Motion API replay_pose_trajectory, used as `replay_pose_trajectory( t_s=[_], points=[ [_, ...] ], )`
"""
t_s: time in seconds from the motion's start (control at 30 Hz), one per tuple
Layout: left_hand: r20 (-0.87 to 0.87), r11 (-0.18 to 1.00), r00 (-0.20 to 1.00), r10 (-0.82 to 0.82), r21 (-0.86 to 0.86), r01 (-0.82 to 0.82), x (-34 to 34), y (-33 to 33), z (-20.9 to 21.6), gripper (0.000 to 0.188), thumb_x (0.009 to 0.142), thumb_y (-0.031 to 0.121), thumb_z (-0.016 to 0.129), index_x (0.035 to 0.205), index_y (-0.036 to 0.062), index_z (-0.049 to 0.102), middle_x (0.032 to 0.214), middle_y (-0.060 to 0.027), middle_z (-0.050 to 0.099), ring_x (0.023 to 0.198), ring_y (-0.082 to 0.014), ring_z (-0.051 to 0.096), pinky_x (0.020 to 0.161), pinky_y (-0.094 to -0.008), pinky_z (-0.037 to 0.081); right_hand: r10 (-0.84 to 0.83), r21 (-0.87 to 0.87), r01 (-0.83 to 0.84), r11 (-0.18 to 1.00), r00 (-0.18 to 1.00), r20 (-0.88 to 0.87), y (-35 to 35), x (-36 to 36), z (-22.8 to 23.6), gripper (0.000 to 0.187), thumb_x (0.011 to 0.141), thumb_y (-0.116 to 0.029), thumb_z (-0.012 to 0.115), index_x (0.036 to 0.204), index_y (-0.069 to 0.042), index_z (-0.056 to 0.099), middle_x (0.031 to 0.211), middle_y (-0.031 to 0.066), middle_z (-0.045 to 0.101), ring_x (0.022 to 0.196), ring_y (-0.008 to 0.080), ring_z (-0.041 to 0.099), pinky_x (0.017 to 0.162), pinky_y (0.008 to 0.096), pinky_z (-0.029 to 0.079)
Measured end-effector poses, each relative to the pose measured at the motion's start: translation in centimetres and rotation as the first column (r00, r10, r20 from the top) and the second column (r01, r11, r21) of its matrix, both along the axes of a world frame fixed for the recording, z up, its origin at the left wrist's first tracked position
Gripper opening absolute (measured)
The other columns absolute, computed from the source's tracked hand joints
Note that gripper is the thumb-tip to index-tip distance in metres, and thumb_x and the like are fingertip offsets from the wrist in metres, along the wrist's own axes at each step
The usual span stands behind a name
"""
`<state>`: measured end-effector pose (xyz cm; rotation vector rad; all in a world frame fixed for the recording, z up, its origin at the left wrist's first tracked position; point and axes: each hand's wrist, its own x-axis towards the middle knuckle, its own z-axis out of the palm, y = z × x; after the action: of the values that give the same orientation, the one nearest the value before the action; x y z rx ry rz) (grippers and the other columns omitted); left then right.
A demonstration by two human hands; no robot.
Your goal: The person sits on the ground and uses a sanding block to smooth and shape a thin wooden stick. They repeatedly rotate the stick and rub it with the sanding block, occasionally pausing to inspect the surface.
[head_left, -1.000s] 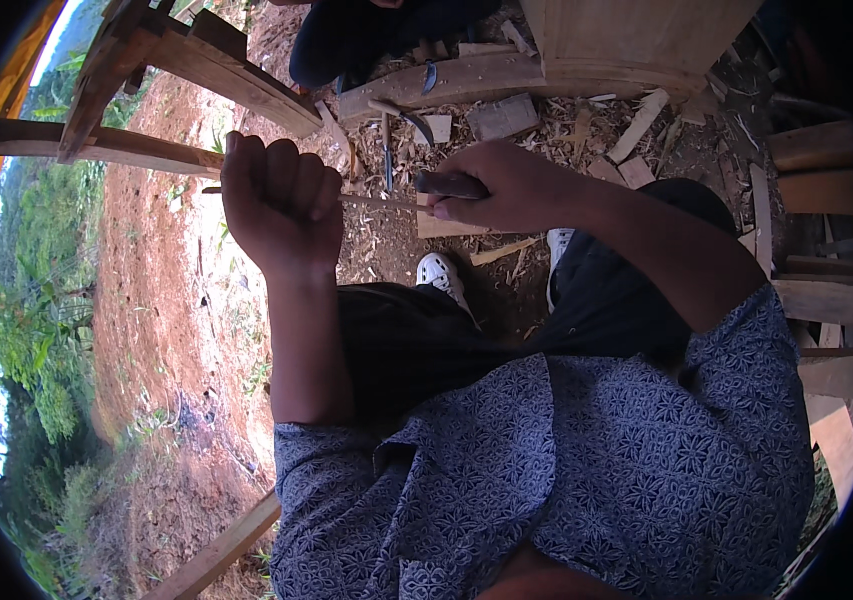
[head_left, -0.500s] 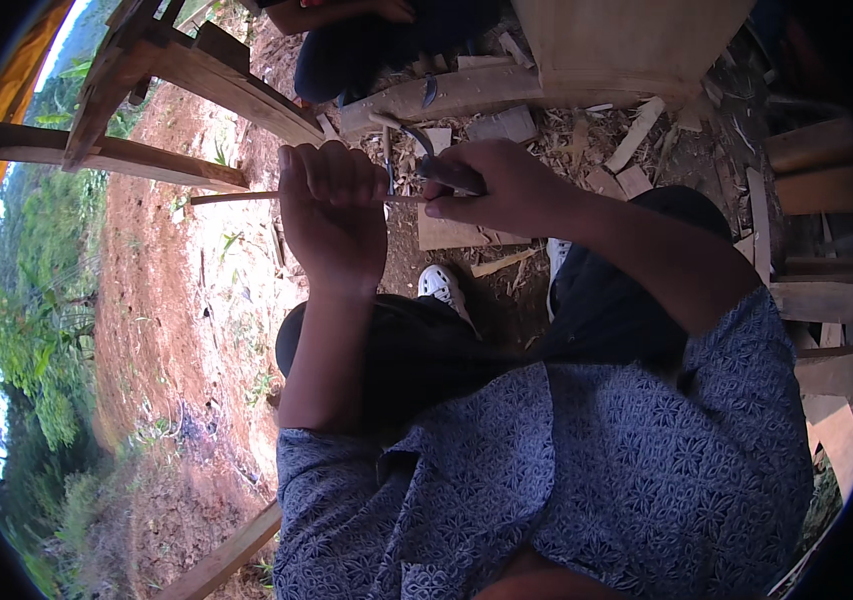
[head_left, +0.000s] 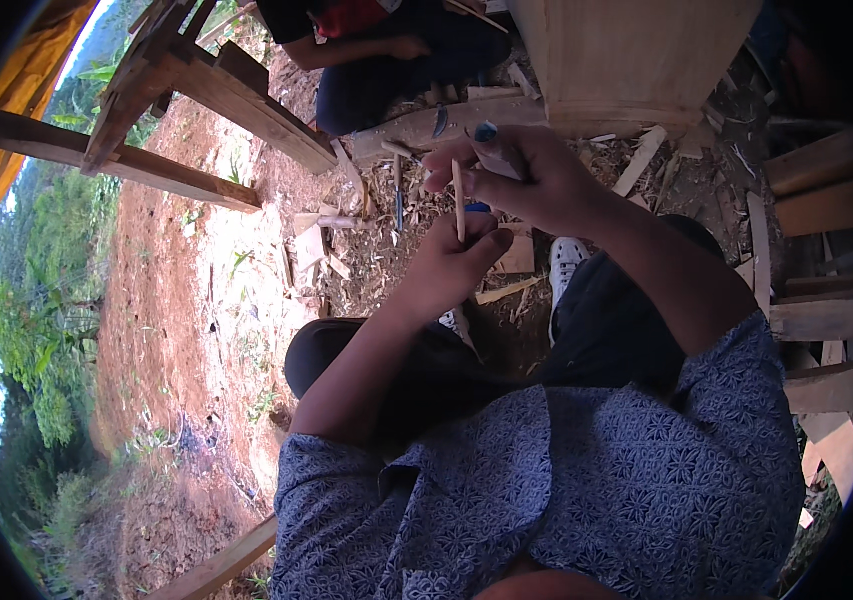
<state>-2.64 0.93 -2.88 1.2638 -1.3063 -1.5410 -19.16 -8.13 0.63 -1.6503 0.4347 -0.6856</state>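
Observation:
My left hand [head_left: 458, 265] is closed around the lower part of a thin wooden stick [head_left: 459, 200], which points upward and away from me. Just beyond it and to the right, my right hand [head_left: 556, 185] grips a knife by its thick, rounded handle [head_left: 494, 152]. The blade is mostly hidden behind my hands; a bit of blue shows below the right fingers. My right index finger and thumb reach toward the stick's upper end, and whether they touch it I cannot tell.
Wood shavings and offcuts litter the ground, with a long-handled tool [head_left: 398, 190] among them. Beyond lie a curved blade [head_left: 439, 121] and a plank [head_left: 376, 140]. A large wooden block [head_left: 646, 60] stands far right. Another person [head_left: 386, 80] sits opposite. Timber beams [head_left: 236, 95] rise at left.
My left hand has turned and moved right and nearer, swinging the stick from crosswise to upright. My right hand has shifted right, its knife handle now tipped up. More of the other person shows.

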Motion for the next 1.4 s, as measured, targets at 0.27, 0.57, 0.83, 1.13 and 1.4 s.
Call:
replay_pose_trajectory(
  t_s=[0.27, 0.57, 0.83, 1.13, 1.4],
  points=[
    [-0.148, 0.993, 0.988, -0.033, 0.111, 0.049, -0.1, -0.1, 0.6, 0.030, 0.097, 0.014, 0.058, 0.070, 0.0116, 0.046, 0.060, 0.0089, 0.040, 0.052, -0.0010, 0.036, 0.046, -0.0226, 0.028, 0.048, 0.053, -0.055, 0.997, 0.991, 0.121, -0.4, -0.3, 0.5, 0.030, 0.097, -0.020, 0.062, 0.121, -0.002, 0.062, 0.109, 0.0071, 0.070, 0.100, 0.0138, 0.067, 0.071, 0.0272, 0.052],
    [0.060, 0.993, 0.998, 0.012, -0.122, -0.004, -0.1, -0.2, -0.6, 0.030, 0.095, 0.016, 0.061, 0.070, 0.0074, 0.049, 0.057, 0.0059, 0.042, 0.052, -0.0048, 0.040, 0.049, -0.0278, 0.031, -0.079, -0.162, 0.085, 0.983, 0.996, 0.044, -0.5, 0.2, 0.1, 0.020, 0.093, -0.022, 0.071, 0.094, -0.005, 0.060, 0.083, 0.0001, 0.062, 0.079, 0.0071, 0.059, 0.070, 0.0261, 0.047],
    [0.670, 0.669, 0.530, 0.520, -0.705, 0.236, 1.2, -0.9, 2.4, 0.014, 0.084, 0.015, 0.070, 0.093, 0.0054, 0.066, 0.060, -0.0026, 0.061, 0.054, -0.0222, 0.063, 0.050, -0.0341, 0.048, -0.473, 0.017, 0.479, 0.878, 0.860, 0.189, -2.9, -0.6, -0.1, 0.029, 0.090, -0.033, 0.072, 0.091, -0.006, 0.063, 0.065, -0.0033, 0.056, 0.053, 0.0020, 0.050, 0.047, 0.0196, 0.042],
    [-0.113, 0.475, 0.776, 0.620, -0.734, -0.486, 3.2, -0.4, 4.0, 0.018, 0.094, 0.003, 0.063, 0.111, -0.0026, 0.065, 0.086, -0.0111, 0.072, 0.076, -0.0152, 0.069, 0.073, -0.0297, 0.058, -0.488, 0.331, 0.422, 0.844, 0.861, 0.146, -4.1, -1.7, -1.0, 0.023, 0.093, -0.034, 0.069, 0.094, -0.012, 0.063, 0.081, -0.0010, 0.063, 0.061, 0.0018, 0.053, 0.050, 0.0180, 0.041],
    [-0.513, 0.667, 0.734, 0.446, -0.357, -0.654, 6.5, -2.2, 3.5, 0.033, 0.102, 0.017, 0.054, 0.126, -0.0043, 0.057, 0.099, -0.0113, 0.069, 0.089, -0.0154, 0.068, 0.081, -0.0324, 0.058, -0.472, 0.297, 0.403, 0.865, 0.855, 0.214, -2.3, -1.3, 0.5, 0.015, 0.095, -0.024, 0.067, 0.093, -0.010, 0.061, 0.080, 0.0034, 0.063, 0.065, 0.0090, 0.056, 0.058, 0.0235, 0.046]
  ],
)
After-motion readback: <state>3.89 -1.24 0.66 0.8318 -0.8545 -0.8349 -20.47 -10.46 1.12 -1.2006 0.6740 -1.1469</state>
